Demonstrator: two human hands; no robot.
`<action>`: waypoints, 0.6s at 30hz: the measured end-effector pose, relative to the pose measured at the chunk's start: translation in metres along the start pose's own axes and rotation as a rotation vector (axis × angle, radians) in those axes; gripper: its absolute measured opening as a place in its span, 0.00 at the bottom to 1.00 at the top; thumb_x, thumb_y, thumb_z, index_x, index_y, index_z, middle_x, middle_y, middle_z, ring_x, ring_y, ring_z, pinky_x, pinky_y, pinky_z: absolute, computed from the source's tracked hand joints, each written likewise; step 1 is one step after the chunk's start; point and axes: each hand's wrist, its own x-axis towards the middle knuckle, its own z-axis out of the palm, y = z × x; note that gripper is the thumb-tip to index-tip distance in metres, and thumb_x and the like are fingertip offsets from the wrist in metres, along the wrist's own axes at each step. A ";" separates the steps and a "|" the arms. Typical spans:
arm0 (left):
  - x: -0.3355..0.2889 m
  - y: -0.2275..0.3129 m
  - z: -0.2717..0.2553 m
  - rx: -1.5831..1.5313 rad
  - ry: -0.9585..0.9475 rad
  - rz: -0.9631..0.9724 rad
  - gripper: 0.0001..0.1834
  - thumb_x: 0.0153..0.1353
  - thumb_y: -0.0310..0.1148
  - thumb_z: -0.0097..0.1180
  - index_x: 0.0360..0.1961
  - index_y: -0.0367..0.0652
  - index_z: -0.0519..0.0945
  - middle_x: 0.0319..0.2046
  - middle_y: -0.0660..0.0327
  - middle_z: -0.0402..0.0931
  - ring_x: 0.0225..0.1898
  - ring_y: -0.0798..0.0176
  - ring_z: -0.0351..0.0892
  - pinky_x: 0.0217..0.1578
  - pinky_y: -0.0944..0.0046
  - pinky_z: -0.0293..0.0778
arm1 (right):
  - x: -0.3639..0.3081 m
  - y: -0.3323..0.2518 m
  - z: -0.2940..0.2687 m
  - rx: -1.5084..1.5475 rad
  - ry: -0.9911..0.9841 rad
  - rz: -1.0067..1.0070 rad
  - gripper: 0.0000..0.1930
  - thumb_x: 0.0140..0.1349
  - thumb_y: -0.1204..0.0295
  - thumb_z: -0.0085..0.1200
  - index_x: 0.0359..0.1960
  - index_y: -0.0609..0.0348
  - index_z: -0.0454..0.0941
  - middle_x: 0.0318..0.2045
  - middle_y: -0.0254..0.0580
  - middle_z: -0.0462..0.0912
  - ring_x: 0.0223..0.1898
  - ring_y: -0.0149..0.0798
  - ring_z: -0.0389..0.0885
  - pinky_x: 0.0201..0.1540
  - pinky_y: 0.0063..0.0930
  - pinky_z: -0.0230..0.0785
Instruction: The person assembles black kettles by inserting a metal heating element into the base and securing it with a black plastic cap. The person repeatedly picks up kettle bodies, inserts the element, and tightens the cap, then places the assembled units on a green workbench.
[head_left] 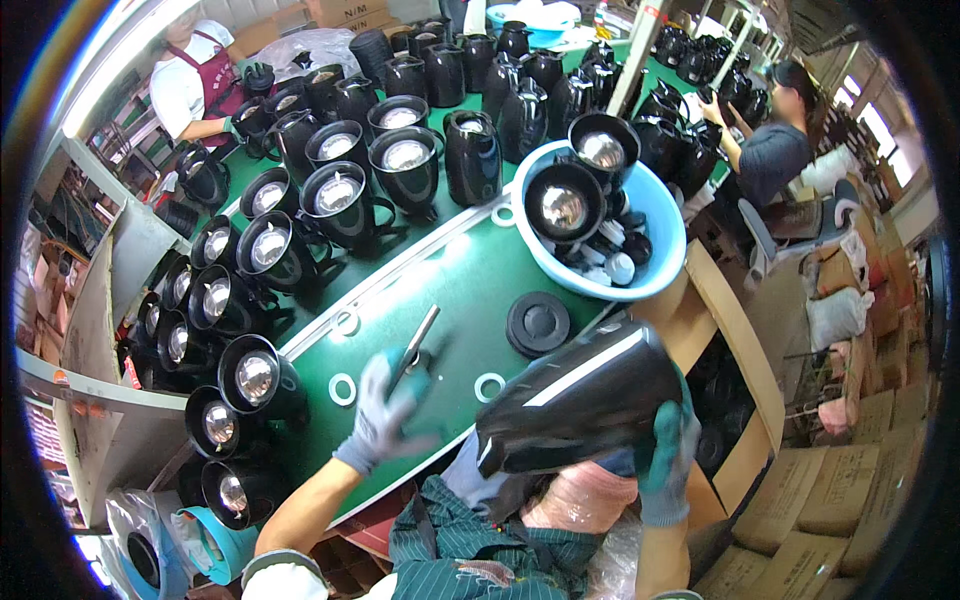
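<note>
As right grip clasps black jug, left grip around slim tool, lettered carton beyond

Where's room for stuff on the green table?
The green tabletop is bare between the pale strip, blue basin and black disc. A smaller gap lies between the left hand and the white ring nearest the disc. Beyond the strip, black jugs crowd it.

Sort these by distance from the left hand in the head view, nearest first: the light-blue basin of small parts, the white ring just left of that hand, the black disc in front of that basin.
1. White ring: just left of the left hand.
2. Black disc: right of the hand.
3. Light-blue basin: beyond the disc, upper right.
</note>
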 end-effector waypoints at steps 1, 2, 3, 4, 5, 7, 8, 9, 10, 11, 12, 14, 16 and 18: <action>0.015 0.012 0.000 -0.081 0.105 0.174 0.40 0.43 0.58 0.78 0.56 0.55 0.79 0.68 0.33 0.62 0.68 0.25 0.63 0.67 0.27 0.59 | 0.023 0.011 0.013 0.140 0.029 0.164 0.35 0.70 0.49 0.60 0.66 0.68 0.72 0.57 0.53 0.82 0.56 0.43 0.83 0.60 0.37 0.76; 0.026 0.022 -0.003 -0.167 0.088 0.197 0.37 0.39 0.55 0.81 0.52 0.58 0.80 0.68 0.34 0.62 0.68 0.25 0.63 0.67 0.26 0.58 | 0.047 0.028 0.031 0.451 -0.028 0.348 0.33 0.70 0.48 0.59 0.66 0.61 0.74 0.58 0.49 0.82 0.58 0.44 0.82 0.61 0.40 0.77; 0.041 0.022 -0.005 -0.199 0.076 0.135 0.37 0.38 0.52 0.82 0.51 0.57 0.80 0.68 0.34 0.63 0.68 0.25 0.65 0.67 0.28 0.60 | 0.069 0.049 0.051 0.722 -0.136 0.454 0.30 0.71 0.49 0.58 0.66 0.53 0.75 0.59 0.44 0.82 0.60 0.45 0.80 0.63 0.45 0.76; 0.053 0.019 -0.006 -0.206 0.047 0.082 0.36 0.38 0.48 0.83 0.50 0.57 0.80 0.68 0.34 0.63 0.67 0.25 0.66 0.67 0.30 0.62 | 0.091 0.072 0.073 0.787 -0.211 0.582 0.31 0.68 0.45 0.59 0.66 0.47 0.75 0.61 0.39 0.81 0.63 0.45 0.78 0.64 0.49 0.75; 0.069 0.007 -0.008 -0.196 0.092 0.048 0.37 0.39 0.45 0.83 0.52 0.56 0.79 0.69 0.33 0.62 0.67 0.26 0.66 0.67 0.33 0.64 | 0.110 0.094 0.093 0.763 -0.254 0.686 0.35 0.64 0.40 0.61 0.67 0.44 0.74 0.63 0.37 0.79 0.63 0.45 0.77 0.63 0.51 0.75; 0.099 -0.020 -0.010 -0.121 0.144 -0.103 0.40 0.40 0.37 0.82 0.57 0.54 0.76 0.70 0.33 0.60 0.68 0.29 0.67 0.67 0.40 0.68 | 0.144 0.132 0.128 0.740 -0.433 0.728 0.39 0.65 0.29 0.46 0.68 0.39 0.73 0.65 0.38 0.77 0.61 0.46 0.78 0.62 0.52 0.75; 0.116 -0.035 -0.008 -0.056 0.156 -0.151 0.40 0.40 0.34 0.82 0.57 0.54 0.76 0.69 0.36 0.63 0.68 0.31 0.68 0.66 0.42 0.69 | 0.161 0.146 0.146 0.831 -0.490 0.778 0.42 0.66 0.25 0.36 0.69 0.40 0.72 0.64 0.41 0.77 0.62 0.48 0.77 0.61 0.54 0.75; 0.134 -0.050 -0.007 -0.027 0.155 -0.174 0.40 0.39 0.31 0.81 0.57 0.53 0.77 0.68 0.38 0.65 0.67 0.33 0.70 0.65 0.44 0.71 | 0.175 0.156 0.156 0.756 -0.426 0.811 0.42 0.66 0.25 0.33 0.68 0.40 0.73 0.63 0.44 0.78 0.60 0.51 0.79 0.59 0.56 0.75; 0.153 -0.061 0.000 0.001 0.197 -0.211 0.40 0.38 0.29 0.80 0.58 0.53 0.77 0.66 0.40 0.67 0.66 0.35 0.71 0.64 0.45 0.73 | 0.186 0.163 0.166 0.729 -0.440 0.797 0.42 0.66 0.25 0.31 0.68 0.40 0.73 0.62 0.47 0.79 0.59 0.53 0.80 0.58 0.59 0.76; 0.173 -0.072 0.005 0.086 0.195 -0.212 0.40 0.37 0.27 0.80 0.57 0.53 0.79 0.64 0.42 0.69 0.64 0.35 0.72 0.62 0.44 0.74 | 0.190 0.170 0.175 0.812 -0.403 0.912 0.41 0.67 0.26 0.31 0.66 0.39 0.74 0.60 0.48 0.80 0.56 0.55 0.81 0.56 0.61 0.76; 0.194 -0.083 0.012 0.150 0.163 -0.208 0.39 0.38 0.30 0.80 0.56 0.53 0.79 0.64 0.43 0.68 0.63 0.37 0.72 0.62 0.45 0.74 | 0.196 0.176 0.187 0.855 -0.320 1.019 0.41 0.67 0.26 0.30 0.65 0.38 0.75 0.58 0.48 0.81 0.53 0.58 0.83 0.55 0.63 0.77; 0.233 -0.097 0.033 0.240 0.095 -0.312 0.37 0.42 0.35 0.79 0.57 0.55 0.79 0.64 0.43 0.67 0.63 0.38 0.72 0.62 0.46 0.73 | 0.209 0.186 0.207 0.884 -0.211 1.042 0.35 0.72 0.34 0.36 0.70 0.40 0.70 0.65 0.45 0.76 0.58 0.58 0.81 0.62 0.64 0.73; 0.265 -0.109 0.055 0.298 0.010 -0.424 0.35 0.48 0.42 0.77 0.60 0.59 0.78 0.64 0.44 0.66 0.63 0.39 0.72 0.62 0.47 0.74 | 0.227 0.197 0.228 0.924 -0.171 0.893 0.33 0.74 0.36 0.34 0.70 0.40 0.69 0.66 0.43 0.76 0.63 0.52 0.77 0.66 0.56 0.70; 0.288 -0.117 0.074 0.338 -0.046 -0.509 0.37 0.50 0.47 0.75 0.62 0.60 0.77 0.64 0.45 0.66 0.63 0.41 0.72 0.61 0.48 0.74 | 0.252 0.205 0.244 0.896 -0.083 0.836 0.34 0.75 0.37 0.33 0.73 0.42 0.66 0.70 0.41 0.72 0.69 0.47 0.71 0.71 0.50 0.65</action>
